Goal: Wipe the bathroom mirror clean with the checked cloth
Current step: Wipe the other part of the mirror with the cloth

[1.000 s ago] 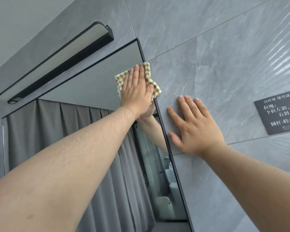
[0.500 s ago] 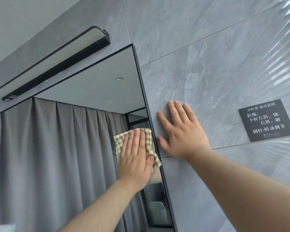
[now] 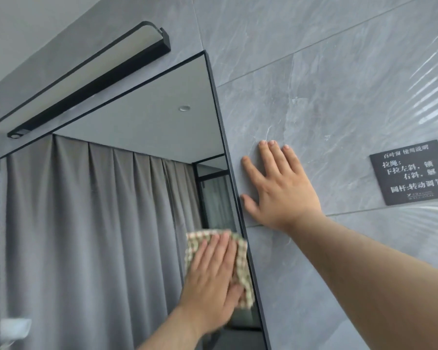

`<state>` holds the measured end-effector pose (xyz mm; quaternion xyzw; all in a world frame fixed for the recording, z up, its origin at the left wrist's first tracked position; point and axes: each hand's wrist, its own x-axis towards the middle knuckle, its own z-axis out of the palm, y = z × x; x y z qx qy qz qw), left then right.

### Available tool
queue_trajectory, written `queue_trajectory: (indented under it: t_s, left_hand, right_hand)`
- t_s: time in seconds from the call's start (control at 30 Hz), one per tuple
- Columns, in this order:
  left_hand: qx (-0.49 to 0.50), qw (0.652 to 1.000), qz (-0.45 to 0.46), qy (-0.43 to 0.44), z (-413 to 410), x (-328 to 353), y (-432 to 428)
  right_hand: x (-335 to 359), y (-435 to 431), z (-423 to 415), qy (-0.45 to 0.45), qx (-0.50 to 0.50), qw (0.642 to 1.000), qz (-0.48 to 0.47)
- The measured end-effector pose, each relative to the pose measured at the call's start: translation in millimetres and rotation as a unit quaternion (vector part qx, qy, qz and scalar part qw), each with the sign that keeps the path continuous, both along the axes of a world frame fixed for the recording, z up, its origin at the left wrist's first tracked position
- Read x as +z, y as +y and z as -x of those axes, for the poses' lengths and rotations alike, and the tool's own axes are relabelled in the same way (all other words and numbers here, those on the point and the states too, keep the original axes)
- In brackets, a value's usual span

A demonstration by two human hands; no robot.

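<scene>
My left hand presses the checked cloth flat, fingers straight, low against the mirror by its right edge, with my right hand spread on the wall — most glass probably remains, though blur hides any streaks.

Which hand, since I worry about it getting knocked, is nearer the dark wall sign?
Right. The right hand lies flat on the tiles left of the sign; the left hand presses the checked cloth on the mirror, lower and farther left.
</scene>
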<state>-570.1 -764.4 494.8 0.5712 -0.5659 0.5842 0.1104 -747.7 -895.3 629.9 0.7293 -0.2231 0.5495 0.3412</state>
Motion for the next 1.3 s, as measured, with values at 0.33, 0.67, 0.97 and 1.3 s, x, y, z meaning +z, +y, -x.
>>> queue_trajectory:
  t_s: [0.33,0.67,0.97,1.3]
  left_hand:
    - [0.014,0.99,0.09,0.104,4,155,-15]
    - [-0.002,0.99,0.062,0.129,10,75,-13]
    - [0.02,0.989,0.025,0.145,7,-32,-6]
    - [0.001,0.991,0.015,0.131,14,-102,-4]
  right_hand:
    - [0,-2,-3,-0.032,0.02,0.999,0.026]
    - [0,0,-1,-0.024,0.018,0.999,0.024]
    - [-1,-1,2,0.0,-0.001,1.0,0.025]
    - [-15,0,1,0.045,0.035,0.997,0.051]
